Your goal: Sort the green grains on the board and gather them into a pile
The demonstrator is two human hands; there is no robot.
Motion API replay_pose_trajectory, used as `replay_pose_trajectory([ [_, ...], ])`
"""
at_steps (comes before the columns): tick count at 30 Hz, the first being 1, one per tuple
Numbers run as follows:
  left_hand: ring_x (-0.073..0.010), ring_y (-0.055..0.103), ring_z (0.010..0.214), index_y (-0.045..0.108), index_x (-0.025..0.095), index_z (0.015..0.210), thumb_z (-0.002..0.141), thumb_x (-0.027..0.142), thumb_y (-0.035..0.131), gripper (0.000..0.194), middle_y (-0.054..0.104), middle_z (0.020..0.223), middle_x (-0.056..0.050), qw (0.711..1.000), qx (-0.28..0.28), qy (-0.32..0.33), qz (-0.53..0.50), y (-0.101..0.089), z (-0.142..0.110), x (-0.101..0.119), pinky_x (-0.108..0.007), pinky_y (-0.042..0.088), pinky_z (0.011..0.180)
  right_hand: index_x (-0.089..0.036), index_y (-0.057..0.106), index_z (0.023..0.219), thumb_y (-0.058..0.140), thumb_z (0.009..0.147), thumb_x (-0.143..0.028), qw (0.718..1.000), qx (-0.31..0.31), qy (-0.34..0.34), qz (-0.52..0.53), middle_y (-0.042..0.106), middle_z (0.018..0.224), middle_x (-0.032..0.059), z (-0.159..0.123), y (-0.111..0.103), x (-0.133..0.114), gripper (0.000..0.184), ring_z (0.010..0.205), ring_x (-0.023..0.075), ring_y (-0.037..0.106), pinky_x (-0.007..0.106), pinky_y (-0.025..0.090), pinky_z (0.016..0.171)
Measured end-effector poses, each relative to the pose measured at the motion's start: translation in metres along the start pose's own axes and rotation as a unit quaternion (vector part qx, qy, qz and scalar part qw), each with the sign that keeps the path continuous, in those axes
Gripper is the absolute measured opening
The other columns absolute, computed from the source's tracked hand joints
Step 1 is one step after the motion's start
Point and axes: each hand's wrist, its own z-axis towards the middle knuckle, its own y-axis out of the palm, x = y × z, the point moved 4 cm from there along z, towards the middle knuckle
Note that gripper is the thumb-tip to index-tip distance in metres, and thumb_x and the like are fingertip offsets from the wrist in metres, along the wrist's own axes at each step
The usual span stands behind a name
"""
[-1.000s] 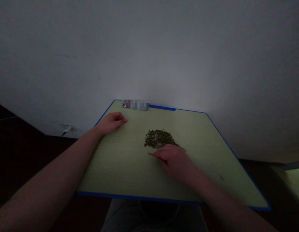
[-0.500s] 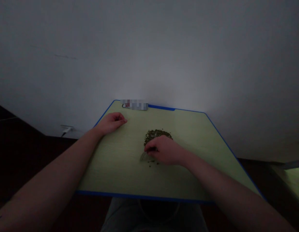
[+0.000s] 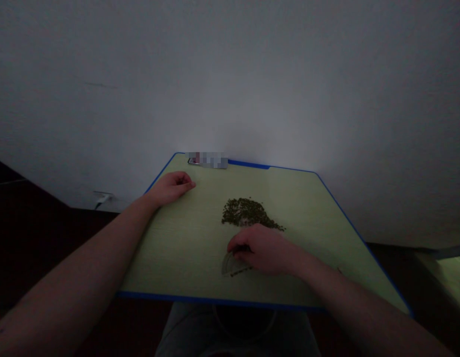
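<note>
Plastic, is that, under the right hand (image 3: 264, 249)?

Yes, a clear plastic half-round piece (image 3: 232, 265). The grip is closed on it, fingers curled over its top, and its lower part rests on the tabletop (image 3: 170, 248), nearer the front edge than the middle.

And the beans?

A heap of small green beans (image 3: 245, 212) sits near the middle of the tabletop, just beyond the right hand, with its tail running almost to the knuckles. A few stray beans (image 3: 240, 272) lie along the plastic's lower edge.

The left hand (image 3: 173, 187)?

It rests on the tabletop near the far left corner, loosely curled, gripping nothing that shows.

What's along the far edge?

A blurred object (image 3: 207, 160), too pixelated to tell. The tabletop's blue edge (image 3: 215, 298) runs around it all, and a white wall (image 3: 230, 74) rises behind.
</note>
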Motion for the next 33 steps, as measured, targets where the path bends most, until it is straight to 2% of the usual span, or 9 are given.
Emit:
replay_pose_trajectory([
  [12, -0.0077, 0.039, 0.048, 0.055, 0.016, 0.068, 0.066, 0.041, 0.057, 0.025, 0.046, 0.052, 0.003, 1.000, 0.000, -0.003, 0.005, 0.001, -0.002, 0.004, -0.021, 0.030, 0.046, -0.023, 0.067, 0.091, 0.053, 0.076, -0.016, 0.997, 0.024, 0.055, 0.049, 0.069, 0.083, -0.0010, -0.026, 0.012, -0.003, 0.022, 0.074, 0.0123, 0.060, 0.022, 0.040, 0.066],
  [16, -0.0076, 0.039, 0.047, 0.054, 0.016, 0.067, 0.067, 0.042, 0.057, 0.026, 0.045, 0.051, 0.004, 1.000, -0.002, -0.010, 0.010, 0.001, -0.002, 0.004, -0.021, 0.030, 0.046, -0.022, 0.067, 0.090, 0.054, 0.076, -0.015, 0.996, 0.028, 0.067, 0.059, 0.069, 0.083, -0.0005, -0.028, 0.012, -0.002, 0.021, 0.072, 0.0122, 0.059, 0.022, 0.040, 0.064],
  [19, -0.0075, 0.038, 0.046, 0.054, 0.016, 0.068, 0.067, 0.043, 0.057, 0.027, 0.044, 0.050, 0.004, 1.000, 0.000, -0.013, 0.006, 0.001, -0.002, 0.002, -0.021, 0.029, 0.045, -0.022, 0.067, 0.089, 0.053, 0.076, -0.015, 0.994, 0.055, 0.077, 0.047, 0.068, 0.083, -0.0002, -0.032, 0.007, 0.005, 0.020, 0.073, 0.0126, 0.059, 0.023, 0.041, 0.067],
  [22, -0.0073, 0.038, 0.046, 0.054, 0.016, 0.068, 0.066, 0.043, 0.057, 0.027, 0.044, 0.050, 0.004, 1.000, 0.000, -0.011, -0.003, 0.002, -0.001, -0.001, -0.020, 0.029, 0.045, -0.021, 0.067, 0.087, 0.051, 0.078, -0.015, 0.990, 0.091, 0.104, 0.029, 0.068, 0.082, 0.0004, -0.044, 0.001, 0.017, 0.020, 0.073, 0.0133, 0.058, 0.024, 0.041, 0.067],
  [26, -0.0074, 0.038, 0.045, 0.054, 0.017, 0.069, 0.066, 0.043, 0.057, 0.027, 0.045, 0.050, 0.004, 1.000, -0.002, -0.002, 0.001, 0.003, 0.001, -0.004, -0.020, 0.028, 0.044, -0.022, 0.067, 0.088, 0.050, 0.078, -0.017, 0.985, 0.098, 0.135, 0.042, 0.067, 0.083, 0.0004, -0.067, 0.000, 0.027, 0.020, 0.074, 0.0138, 0.059, 0.024, 0.042, 0.067],
  [33, -0.0076, 0.038, 0.044, 0.055, 0.017, 0.070, 0.067, 0.042, 0.057, 0.025, 0.044, 0.049, 0.004, 1.000, 0.001, -0.002, 0.010, 0.003, 0.003, -0.010, -0.021, 0.027, 0.043, -0.022, 0.067, 0.090, 0.049, 0.079, -0.018, 0.981, 0.103, 0.154, 0.065, 0.067, 0.085, 0.0020, -0.082, 0.009, 0.020, 0.021, 0.076, 0.0148, 0.060, 0.026, 0.043, 0.068],
])
